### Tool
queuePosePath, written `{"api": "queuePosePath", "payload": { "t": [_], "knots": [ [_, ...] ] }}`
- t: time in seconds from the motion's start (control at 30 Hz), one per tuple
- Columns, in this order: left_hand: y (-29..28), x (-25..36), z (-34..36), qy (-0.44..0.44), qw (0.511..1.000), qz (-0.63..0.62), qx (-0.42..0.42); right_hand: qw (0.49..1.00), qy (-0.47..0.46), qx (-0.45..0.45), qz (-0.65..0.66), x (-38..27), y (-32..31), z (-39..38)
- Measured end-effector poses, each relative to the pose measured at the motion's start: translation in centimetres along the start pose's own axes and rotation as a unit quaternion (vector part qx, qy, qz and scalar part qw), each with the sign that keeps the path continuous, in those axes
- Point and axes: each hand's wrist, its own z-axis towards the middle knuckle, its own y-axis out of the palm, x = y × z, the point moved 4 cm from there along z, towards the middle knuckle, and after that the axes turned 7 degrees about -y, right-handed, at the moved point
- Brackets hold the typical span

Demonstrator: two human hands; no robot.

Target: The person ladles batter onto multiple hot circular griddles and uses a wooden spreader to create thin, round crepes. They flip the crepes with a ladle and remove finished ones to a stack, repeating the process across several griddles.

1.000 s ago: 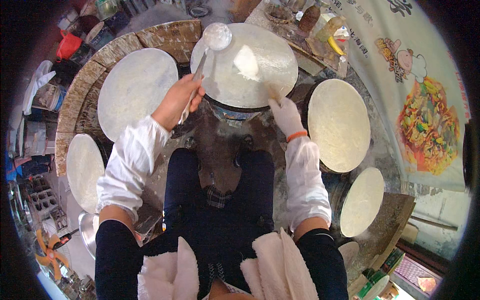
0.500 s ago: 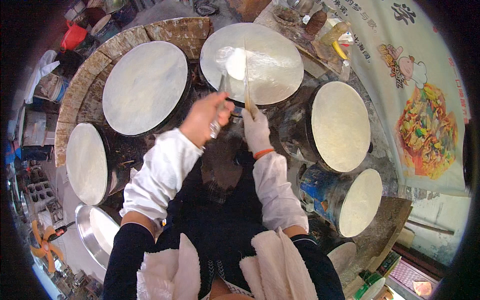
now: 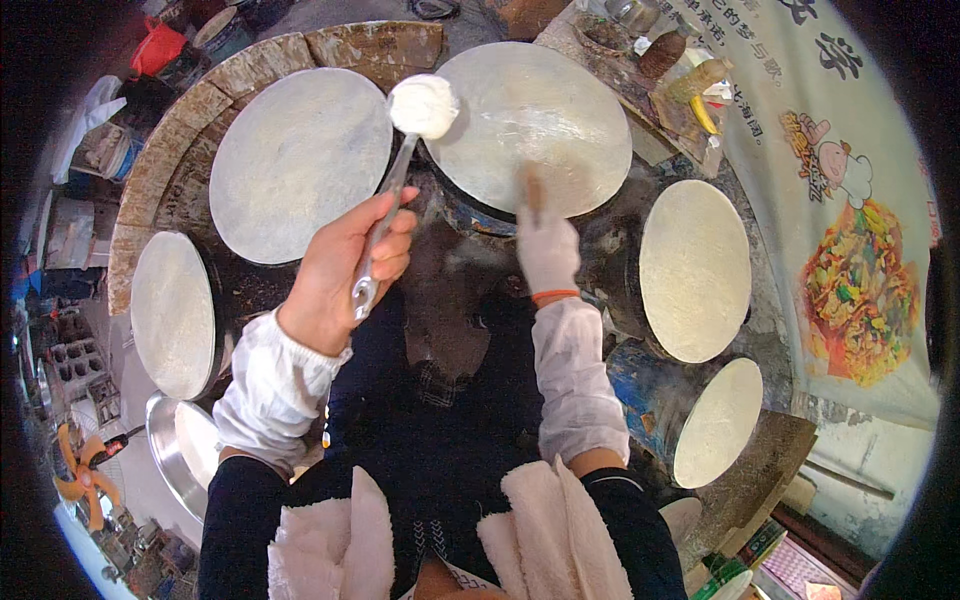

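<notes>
My bare left hand [image 3: 365,250] is closed round the metal handle of a ladle [image 3: 400,165]. White batter [image 3: 423,105] heaps over the ladle's bowl, in front of the gap between two round griddles. My right hand, in a white glove [image 3: 548,252], is closed on a brown tool that looks like a wooden spreader [image 3: 534,190]; motion smears its far end. This tool is at the near edge of the back middle griddle [image 3: 530,115], which carries a thin pale, partly shiny layer. Left of it, another griddle [image 3: 300,165] bears a matt pale layer.
More pale-coated griddles stand round me on drum stoves: one at left [image 3: 173,315], two at right [image 3: 695,270]. A metal basin [image 3: 165,450] with white contents sits lower left. Bottles [image 3: 665,55] stand on a board at the back right. A printed banner [image 3: 850,230] hangs beyond.
My left hand has raised the ladle and moved it left, off the middle griddle. My right hand has shifted right and slightly nearer, and its tool has swung and blurred.
</notes>
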Motion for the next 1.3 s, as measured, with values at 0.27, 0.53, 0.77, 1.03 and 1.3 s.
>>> {"api": "queuePosePath", "payload": {
  "t": [0.27,0.53,0.77,1.03,1.3],
  "knots": [
    [-1.8,-2.4,-6.6,-0.014,0.998,0.045,0.039,0.984,-0.110,-0.095,0.103,0.7,1.2,-12.7],
    [0.6,-12.0,-9.6,-0.193,0.971,0.075,-0.120,0.870,0.128,0.110,0.463,9.9,-7.6,-29.6],
    [3.3,-22.6,-10.1,-0.395,0.895,0.105,-0.179,0.816,0.180,0.307,0.456,12.1,-8.0,-42.6],
    [6.5,-34.4,-11.3,-0.482,0.782,0.345,-0.191,0.649,0.306,0.465,0.519,15.8,-6.7,-55.0],
    [12.0,-50.5,-12.5,-0.542,0.633,0.467,-0.296,0.390,0.326,0.682,0.527,17.6,-6.5,-67.7]
  ]
}}
